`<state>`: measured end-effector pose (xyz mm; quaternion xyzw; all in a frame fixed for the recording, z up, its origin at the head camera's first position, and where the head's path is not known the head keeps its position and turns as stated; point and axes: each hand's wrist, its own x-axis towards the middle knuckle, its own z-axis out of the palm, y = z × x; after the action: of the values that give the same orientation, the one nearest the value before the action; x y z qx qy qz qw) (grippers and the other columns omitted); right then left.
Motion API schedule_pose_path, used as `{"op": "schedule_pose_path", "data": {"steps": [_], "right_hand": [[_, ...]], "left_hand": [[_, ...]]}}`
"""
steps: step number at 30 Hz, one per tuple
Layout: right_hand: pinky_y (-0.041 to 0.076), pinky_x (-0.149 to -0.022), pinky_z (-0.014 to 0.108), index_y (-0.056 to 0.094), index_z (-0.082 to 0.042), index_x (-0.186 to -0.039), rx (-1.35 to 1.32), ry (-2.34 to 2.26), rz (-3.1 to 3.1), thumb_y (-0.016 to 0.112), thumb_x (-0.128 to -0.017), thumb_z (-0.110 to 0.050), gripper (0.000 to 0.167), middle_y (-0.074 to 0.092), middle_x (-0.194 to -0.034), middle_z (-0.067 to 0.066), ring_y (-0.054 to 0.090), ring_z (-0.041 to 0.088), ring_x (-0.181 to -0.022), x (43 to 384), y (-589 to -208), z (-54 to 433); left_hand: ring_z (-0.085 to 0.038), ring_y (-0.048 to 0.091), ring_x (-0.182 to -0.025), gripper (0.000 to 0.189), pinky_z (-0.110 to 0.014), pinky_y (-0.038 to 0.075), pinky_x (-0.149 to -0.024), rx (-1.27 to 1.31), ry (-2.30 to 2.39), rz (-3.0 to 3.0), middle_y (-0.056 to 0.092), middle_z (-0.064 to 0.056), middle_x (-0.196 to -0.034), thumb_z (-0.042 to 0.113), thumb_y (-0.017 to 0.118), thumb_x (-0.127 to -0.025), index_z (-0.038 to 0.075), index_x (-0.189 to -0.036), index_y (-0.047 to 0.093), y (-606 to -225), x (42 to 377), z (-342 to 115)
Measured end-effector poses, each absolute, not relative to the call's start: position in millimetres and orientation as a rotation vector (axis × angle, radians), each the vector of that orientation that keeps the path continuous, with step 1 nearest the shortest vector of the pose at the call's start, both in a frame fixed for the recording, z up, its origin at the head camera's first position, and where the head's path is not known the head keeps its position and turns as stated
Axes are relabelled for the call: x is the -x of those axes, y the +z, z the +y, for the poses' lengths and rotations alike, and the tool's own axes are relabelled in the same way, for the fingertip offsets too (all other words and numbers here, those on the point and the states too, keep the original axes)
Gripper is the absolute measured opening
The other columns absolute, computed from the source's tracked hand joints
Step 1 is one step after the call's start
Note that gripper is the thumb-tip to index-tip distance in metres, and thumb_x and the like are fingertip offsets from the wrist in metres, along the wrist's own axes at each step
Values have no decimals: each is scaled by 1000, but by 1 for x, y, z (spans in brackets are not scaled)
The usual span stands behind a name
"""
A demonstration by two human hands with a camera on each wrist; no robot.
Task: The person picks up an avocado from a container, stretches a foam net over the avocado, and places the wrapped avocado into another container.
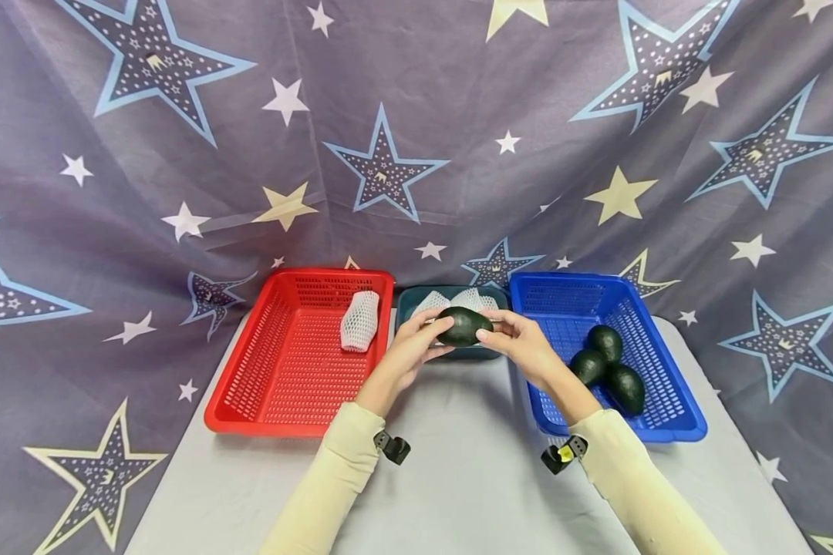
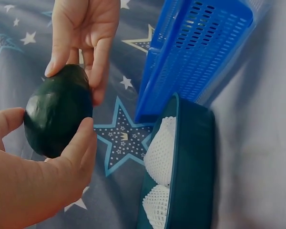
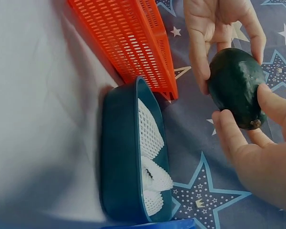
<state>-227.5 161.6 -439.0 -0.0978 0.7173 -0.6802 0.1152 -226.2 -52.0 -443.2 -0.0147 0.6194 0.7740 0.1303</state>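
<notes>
A dark green avocado (image 1: 463, 327) is held up between both hands, above the front of the small teal bin. My left hand (image 1: 406, 347) grips one end with thumb and fingers, and my right hand (image 1: 525, 347) grips the other. In the left wrist view, the avocado (image 2: 59, 112) shows smooth, shiny skin with no net around it. Its stem end shows near the right hand's fingers in the right wrist view. White foam net sleeves (image 3: 150, 131) lie inside the teal bin (image 3: 121, 152), below the hands.
On the left stands a red basket (image 1: 215, 412) with a white foam net sleeve (image 1: 359, 321) in it; its contents are hidden. A blue basket (image 1: 687, 432) on the right holds three avocados (image 1: 625, 388). A star-patterned cloth (image 1: 389, 62) hangs behind the white table (image 1: 458, 478).
</notes>
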Motion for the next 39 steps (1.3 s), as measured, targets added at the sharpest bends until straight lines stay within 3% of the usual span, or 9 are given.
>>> {"op": "schedule_pose_path", "data": {"steps": [4,13,20,28,39], "right_hand": [[57,-88,23,53,7,-139,257,-1966,2136,69,-95,-5,49,70,-103,-1,67,5,-91,227,-443,162],[54,-85,21,57,5,-137,127,-1838,2242,72,-93,-6,47,68,-120,22,66,6,-92,223,-455,155],[54,-89,26,60,7,-133,37,-1753,2310,71,-92,-3,43,67,-122,27,67,16,-97,220,-467,146],[55,-100,38,58,11,-133,-47,-1735,2298,69,-90,1,46,65,-124,30,66,28,-107,217,-486,138],[55,-97,38,58,14,-132,-121,-1653,2322,68,-93,0,43,66,-120,30,67,28,-104,215,-503,132]], "left_hand": [[-18,64,-104,51,-43,56,-99,54,2236,1836,56,-18,-134,19,66,-97,1,-143,53,-446,224,-52],[-18,64,-106,49,-40,56,-99,120,2122,1957,62,-18,-131,19,68,-95,1,-140,58,-457,219,-54],[-19,67,-103,46,-44,55,-101,211,2083,1958,60,-21,-136,16,68,-94,-2,-135,60,-472,217,-52],[-27,65,-112,51,-46,55,-101,330,2048,1971,55,-24,-142,15,66,-93,-4,-140,56,-491,215,-47],[-21,62,-97,51,-45,58,-94,423,1998,2013,59,-24,-138,12,66,-90,-6,-137,57,-513,217,-41]]}}
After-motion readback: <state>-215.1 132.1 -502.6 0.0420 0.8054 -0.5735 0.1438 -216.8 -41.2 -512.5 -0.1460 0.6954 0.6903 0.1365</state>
